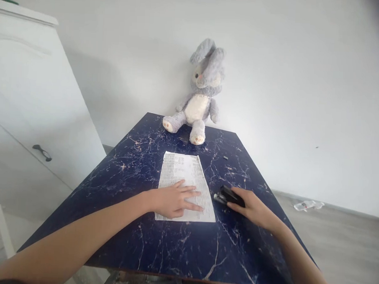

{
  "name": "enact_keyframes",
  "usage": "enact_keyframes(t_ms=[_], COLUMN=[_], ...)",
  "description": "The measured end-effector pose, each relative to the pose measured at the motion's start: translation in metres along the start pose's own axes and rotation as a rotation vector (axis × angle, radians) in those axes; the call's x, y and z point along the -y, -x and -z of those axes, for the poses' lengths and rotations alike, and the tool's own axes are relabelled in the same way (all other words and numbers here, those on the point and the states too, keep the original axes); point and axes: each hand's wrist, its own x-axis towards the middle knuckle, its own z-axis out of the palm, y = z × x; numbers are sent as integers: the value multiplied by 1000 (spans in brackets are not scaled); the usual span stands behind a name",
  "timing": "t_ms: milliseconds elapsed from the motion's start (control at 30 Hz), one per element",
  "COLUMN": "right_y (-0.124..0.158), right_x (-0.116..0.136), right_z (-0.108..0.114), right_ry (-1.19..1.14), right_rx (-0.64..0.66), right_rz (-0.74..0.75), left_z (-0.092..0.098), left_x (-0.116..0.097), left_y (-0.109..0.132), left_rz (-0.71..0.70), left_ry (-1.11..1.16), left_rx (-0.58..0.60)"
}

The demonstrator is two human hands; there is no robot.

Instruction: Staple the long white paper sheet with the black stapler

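My left hand (177,200) lies flat on a printed sheet of paper (183,169), its fingers spread and pointing right. Part of the print is hidden under it. To the right of the sheet, my right hand (252,207) grips a black stapler (232,197) between thumb and fingers. The stapler's front end points left, close to the sheet's right edge but apart from it. Both the paper and the stapler are on the dark blue marbled table (126,156).
A grey plush rabbit (197,96) sits at the table's far end against the wall. A small dark piece (225,158) lies right of the paper. On the left stands a white cabinet (37,97). Clear plastic packaging (308,205) rests on the floor at right.
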Motion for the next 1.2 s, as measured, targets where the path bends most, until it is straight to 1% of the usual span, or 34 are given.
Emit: enact_keyframes(t_ms=[67,133,167,233,300,333,367,433,500,533,600,667,733,833,933,1000,1067,1200], right_y=[-10,-31,-45,-76,-106,-118,-128,-140,-145,-145,-142,-135,-127,-114,-109,-109,-111,-113], right_x=[-4,4,14,40,68,81,92,105,109,107,96,77,52,12,-15,-23,-25,-22], right_z=[-7,-21,-30,-49,-66,-72,-77,-79,-75,-72,-63,-55,-51,-51,-53,-54,-56,-61], right_ry=[-53,-101,-114,-126,-162,-202,-247,-319,-324,-300,-224,-139,-65,13,34,32,46,80], right_rx=[-205,-383,-439,-492,-513,-510,-509,-521,-538,-540,-521,-507,-522,-540,-509,-490,-509,-571], right_rz=[-140,-200,-191,-128,-66,-53,-54,-75,-75,-65,-48,-61,-99,-193,-292,-309,-267,-189], left_z=[0,0,0,0,1,2,4,9,14,16,19,18,14,4,-4,-7,-7,-7], left_x=[-2,-5,-7,-11,-12,-11,-9,-1,12,20,35,49,58,63,64,64,64,66], left_y=[1,1,1,0,-2,-3,-3,-1,5,9,16,21,23,22,21,21,20,17], left_rz=[-2,-18,-37,-85,-94,-49,38,302,553,633,723,780,839,922,976,978,970,968], left_ry=[-5,-14,-19,-22,1,31,73,173,246,265,278,250,135,-89,-149,-135,-133,-160], left_rx=[-15,-27,-37,-77,-178,-268,-382,-646,-861,-927,-996,-993,-927,-742,-552,-458,-412,-422])
